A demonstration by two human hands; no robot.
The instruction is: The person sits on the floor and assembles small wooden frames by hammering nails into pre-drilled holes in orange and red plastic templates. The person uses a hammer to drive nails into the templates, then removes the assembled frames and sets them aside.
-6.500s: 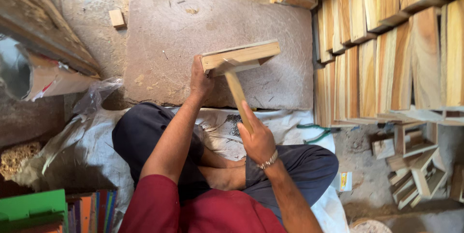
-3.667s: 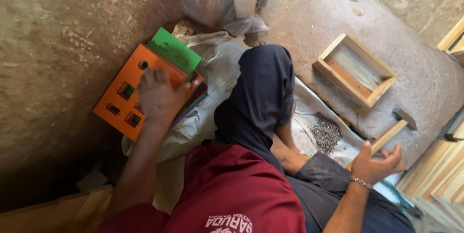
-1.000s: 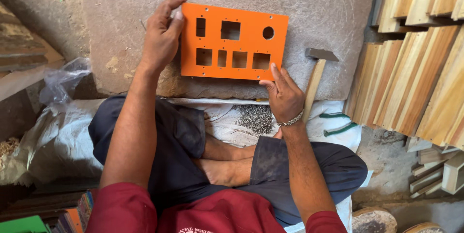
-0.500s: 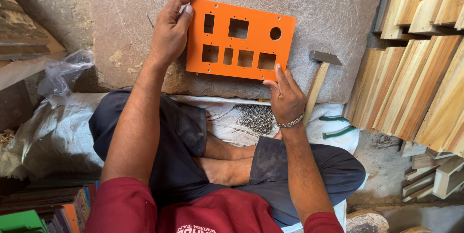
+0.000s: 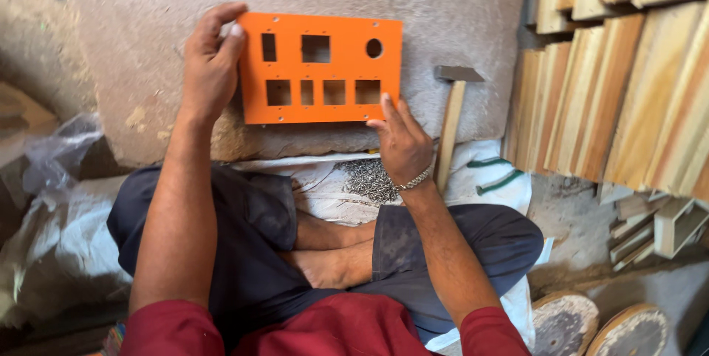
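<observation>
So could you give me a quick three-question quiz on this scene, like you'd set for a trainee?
1. True or false: the orange panel lies flat on the grey stone slab.
2. Which lies just right of the right hand? A) a saw B) the hammer C) a paintbrush
3. Fill in: the left hand grips the panel's ______ edge, as the camera sees it.

Key
1. True. It rests on the slab, with both hands touching it.
2. B. The wooden-handled hammer lies on the slab's edge, head away from the person, beside the pile of small nails.
3. Left. The right hand's fingertips press the panel's lower right corner.
</observation>
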